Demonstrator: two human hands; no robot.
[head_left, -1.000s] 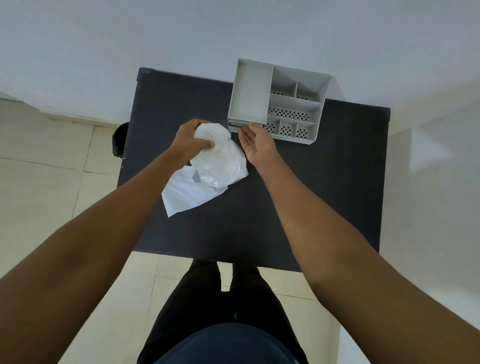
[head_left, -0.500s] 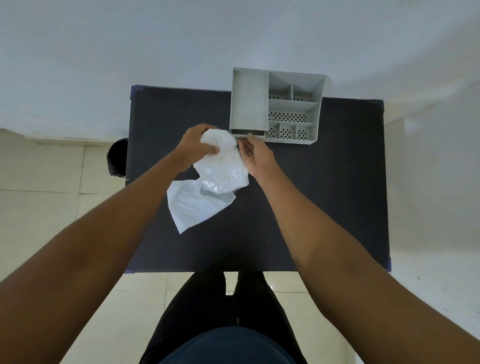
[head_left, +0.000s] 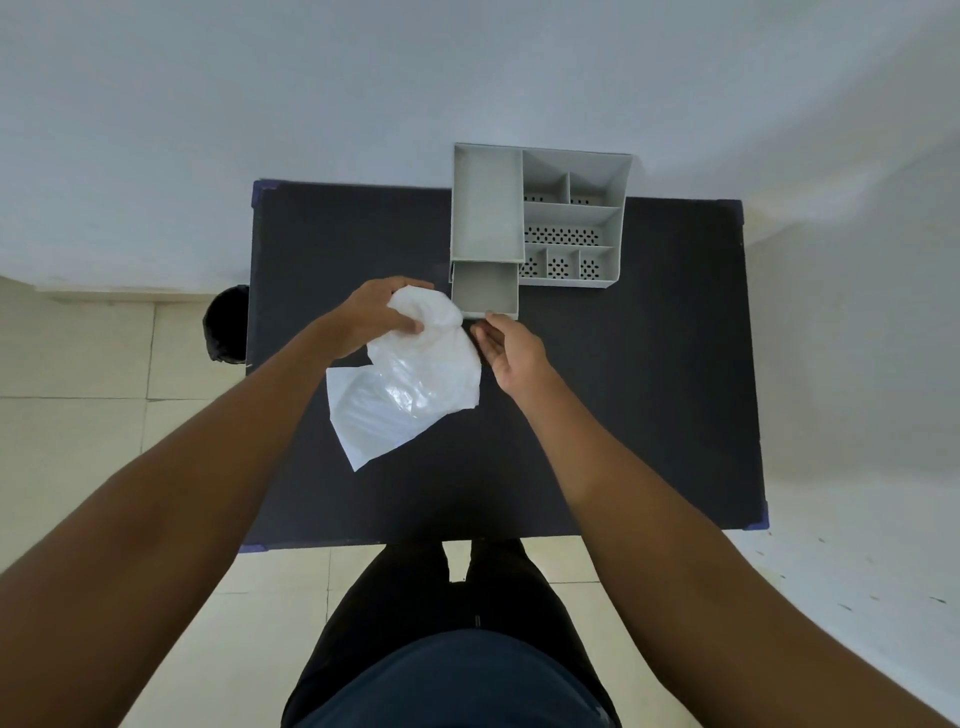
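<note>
A white plastic bag (head_left: 410, 387) lies crumpled on the black table (head_left: 649, 395). My left hand (head_left: 371, 314) grips its bunched top end, lifted slightly. A grey desk organiser (head_left: 540, 215) with several compartments stands at the table's far side. Its small drawer (head_left: 485, 293) is pulled out toward me and looks empty. My right hand (head_left: 511, 351) pinches the drawer's front edge with its fingertips, just right of the bag.
A white wall runs behind the table. A dark round object (head_left: 226, 330) sits on the tiled floor at the table's left edge. My legs stand at the near edge.
The drawer has slid out of the organiser toward me, drawn by my right hand. My left hand keeps hold of the bag's top. The camera view shifted.
</note>
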